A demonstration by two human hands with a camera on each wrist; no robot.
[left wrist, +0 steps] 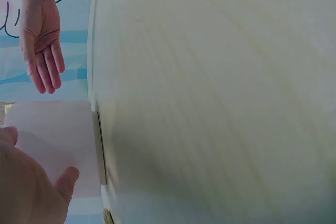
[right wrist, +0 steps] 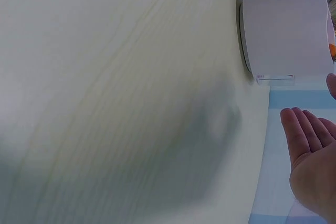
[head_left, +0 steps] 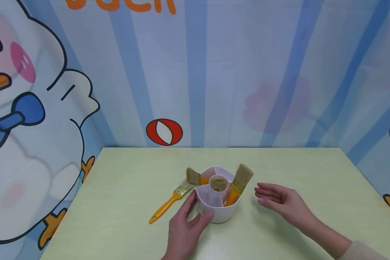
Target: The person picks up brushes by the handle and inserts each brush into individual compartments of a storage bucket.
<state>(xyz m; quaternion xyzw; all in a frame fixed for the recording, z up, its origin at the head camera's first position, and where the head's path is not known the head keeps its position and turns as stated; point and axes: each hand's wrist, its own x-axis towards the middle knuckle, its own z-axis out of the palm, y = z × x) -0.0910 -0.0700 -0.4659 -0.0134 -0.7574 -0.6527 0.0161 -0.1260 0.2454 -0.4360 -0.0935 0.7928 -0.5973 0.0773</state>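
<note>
A white round holder with compartments and a central tube stands on the table. My left hand holds it at the near left, thumb on the front and fingers at the left side; the left wrist view shows the hand against its smooth wall. Bristles-up in the holder are a paintbrush leaning right, a paintbrush leaning left, and a brush in the tube. Another paintbrush with a yellow handle lies left of the holder. My right hand hovers right of the holder, fingers extended, holding nothing.
The pale wood-grain table ends at a blue striped backdrop with cartoon ducks. The right hand's shadow falls on the table. The lying brush's bristle end is close to the holder's left side.
</note>
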